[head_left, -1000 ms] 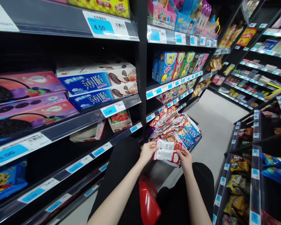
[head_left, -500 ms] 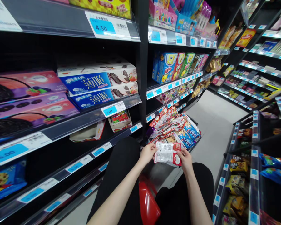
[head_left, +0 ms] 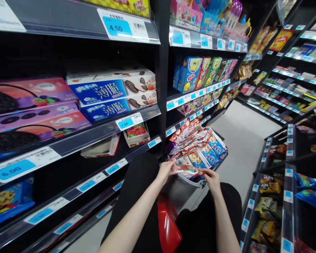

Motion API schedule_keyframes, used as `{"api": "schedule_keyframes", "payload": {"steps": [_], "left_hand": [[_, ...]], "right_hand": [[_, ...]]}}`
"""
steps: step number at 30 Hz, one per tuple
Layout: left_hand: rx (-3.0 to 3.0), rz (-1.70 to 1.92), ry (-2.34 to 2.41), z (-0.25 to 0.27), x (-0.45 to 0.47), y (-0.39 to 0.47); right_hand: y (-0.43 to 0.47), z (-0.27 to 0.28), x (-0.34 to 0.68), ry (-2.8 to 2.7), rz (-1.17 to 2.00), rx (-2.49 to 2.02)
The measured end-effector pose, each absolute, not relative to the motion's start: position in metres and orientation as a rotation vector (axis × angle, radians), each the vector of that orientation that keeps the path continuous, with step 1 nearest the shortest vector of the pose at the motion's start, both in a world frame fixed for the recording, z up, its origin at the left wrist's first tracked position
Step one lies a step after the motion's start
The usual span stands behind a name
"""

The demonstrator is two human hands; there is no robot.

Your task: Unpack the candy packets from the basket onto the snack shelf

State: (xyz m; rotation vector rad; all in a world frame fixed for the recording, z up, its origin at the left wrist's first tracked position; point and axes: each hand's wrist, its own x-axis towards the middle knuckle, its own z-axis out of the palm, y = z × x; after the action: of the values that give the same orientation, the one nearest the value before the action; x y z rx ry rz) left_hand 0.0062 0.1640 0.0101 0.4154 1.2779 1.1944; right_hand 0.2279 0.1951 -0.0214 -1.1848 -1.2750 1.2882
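Observation:
A red-and-white snack packet is stretched between my two hands, tilted so that I see it almost edge-on. My left hand pinches its left end, and my right hand pinches its right end. Just beyond and below the packet stands a basket with a pale rim, heaped with snack packets. Blue packets lie on the heap's right side, red-and-white packets on its far left part. What the packet contains cannot be made out.
Left of me, a black shelf holds blue-and-white cookie boxes, purple cookie boxes and an open carton. Small character boxes stand farther along. A low rack of snack bags borders the right side. Something red and glossy sits between my knees.
The packet has turned from showing its printed back to nearly edge-on, uncovering more of the basket's rim and contents. Both hands still hold its ends. The view has shifted slightly.

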Motion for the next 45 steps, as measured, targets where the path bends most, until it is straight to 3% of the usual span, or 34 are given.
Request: {"api": "schedule_keyframes", "payload": {"steps": [4, 7, 12, 18, 27, 34, 40, 45], "left_hand": [[0.624, 1.378, 1.428, 0.008, 0.005, 0.165], [0.641, 1.512, 1.371, 0.010, 0.006, 0.166], [0.600, 1.329, 1.233, 0.011, 0.008, 0.165], [0.712, 1.325, 1.293, 0.006, 0.009, 0.164], [1.054, 1.184, 1.500, -0.005, 0.006, 0.152], [0.684, 1.091, 1.266, -0.009, 0.017, 0.079], [0.501, 1.188, 1.296, 0.025, 0.013, 0.047], [0.629, 1.199, 1.430, 0.085, 0.008, 0.035]], "right_hand": [[0.195, -0.023, 0.226, -1.319, 1.306, -1.141], [0.194, -0.027, 0.215, -1.058, 1.321, -1.142], [0.189, -0.021, 0.200, -0.655, 1.614, -1.153], [0.175, -0.016, 0.193, -0.728, 1.893, -1.066], [0.163, -0.031, 0.198, -0.832, 1.632, -1.212], [0.072, -0.022, 0.203, -0.609, 1.794, -1.203], [0.057, -0.004, 0.197, -0.815, 1.886, -1.148], [0.051, 0.045, 0.195, -0.831, 1.884, -1.174]]}}
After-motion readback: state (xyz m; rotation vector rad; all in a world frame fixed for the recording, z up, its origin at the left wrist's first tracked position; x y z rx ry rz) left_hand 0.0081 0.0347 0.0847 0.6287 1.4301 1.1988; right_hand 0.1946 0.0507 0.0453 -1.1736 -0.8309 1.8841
